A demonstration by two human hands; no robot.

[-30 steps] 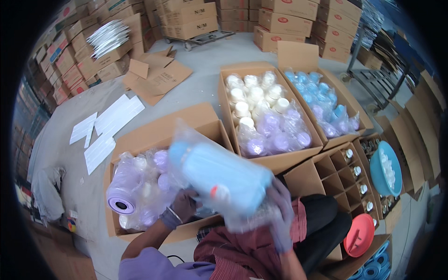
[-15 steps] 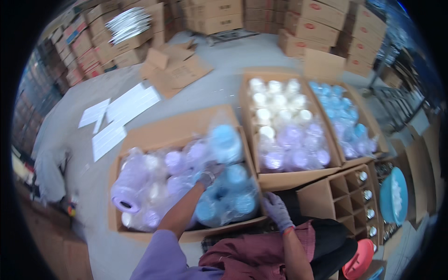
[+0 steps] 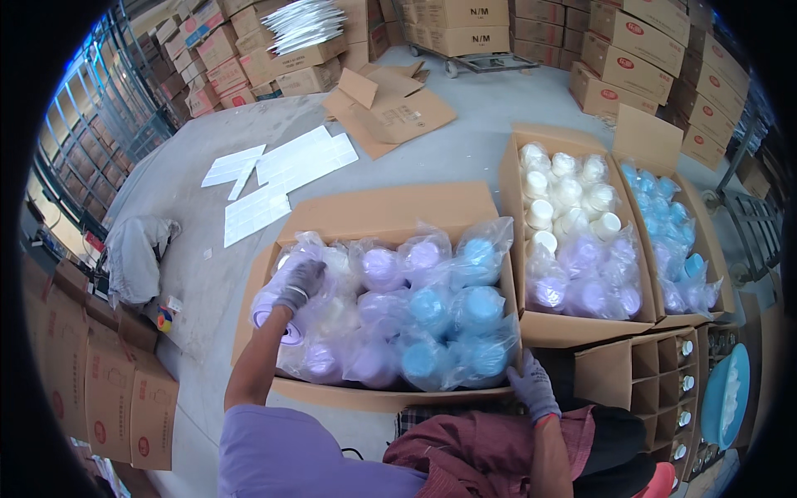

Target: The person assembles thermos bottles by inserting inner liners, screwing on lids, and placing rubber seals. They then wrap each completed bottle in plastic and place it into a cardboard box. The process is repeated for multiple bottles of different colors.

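Observation:
My left hand (image 3: pixel 300 286), in a grey glove, is closed around a lilac plastic container (image 3: pixel 271 305) in a clear bag, at the left end of an open carton (image 3: pixel 378 209). This container lies tilted over the others. Bagged lilac containers (image 3: pixel 382 270), whitish ones and blue ones (image 3: pixel 430 309) fill the carton, the blue ones at its right. My right hand (image 3: pixel 534 387), also gloved, rests at the carton's near right corner with its fingers loosely extended. It appears to hold nothing, though part of the fingertips is hard to make out.
Right of the carton stand a carton of white and lilac containers (image 3: pixel 567 192) and a narrower one with blue and lilac pieces (image 3: pixel 664 217). A divided carton (image 3: pixel 644 378) and a blue basin (image 3: pixel 724 397) are nearer. White sheets (image 3: pixel 303 158) and flattened cardboard (image 3: pixel 390 112) lie on the floor ahead.
My left hand has moved left from the blue containers to the lilac one and closed on it. The raised blue container now sits lower in the carton. My right hand stays at the corner; the view has shifted.

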